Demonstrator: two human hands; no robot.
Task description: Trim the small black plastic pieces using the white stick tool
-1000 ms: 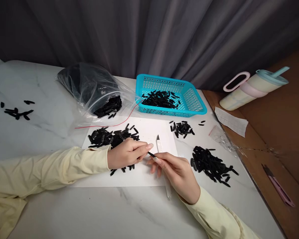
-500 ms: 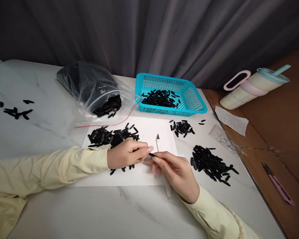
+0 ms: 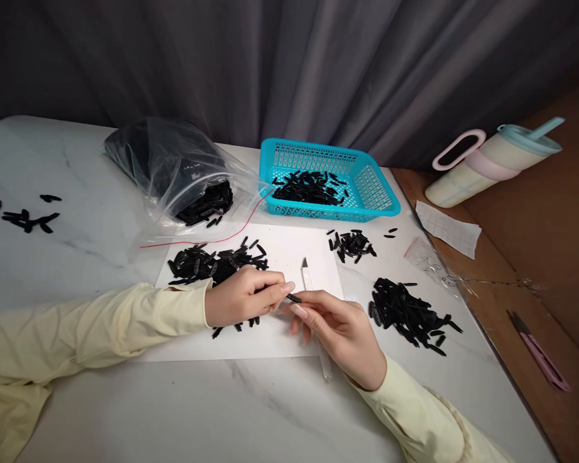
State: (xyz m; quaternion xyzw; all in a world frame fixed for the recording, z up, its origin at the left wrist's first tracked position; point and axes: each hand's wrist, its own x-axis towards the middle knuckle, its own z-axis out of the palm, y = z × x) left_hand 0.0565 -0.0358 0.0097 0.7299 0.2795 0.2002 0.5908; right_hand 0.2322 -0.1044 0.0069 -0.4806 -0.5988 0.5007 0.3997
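grey curtains hang behind a pale marbled surface. at far left lies a small scatter of black pieces. next comes a clear plastic bag with more black pieces spilling from its mouth, and a red string trailing from it. a white sheet lies in the middle, with a pile of black pieces on its left part. the left hand rests on that sheet at the edge of the pile, fingers closed, pinching one small black piece between thumb and forefinger. the right hand meets it from the right, fingers curled around a white craft knife whose blade tip points away from the person, just beside the pinched piece. behind them sits a turquoise basket holding black pieces. right of the sheet are a small heap and a larger heap. further right, on brown board, lie a paper slip, a tipped drinking bottle and a pink cutter.
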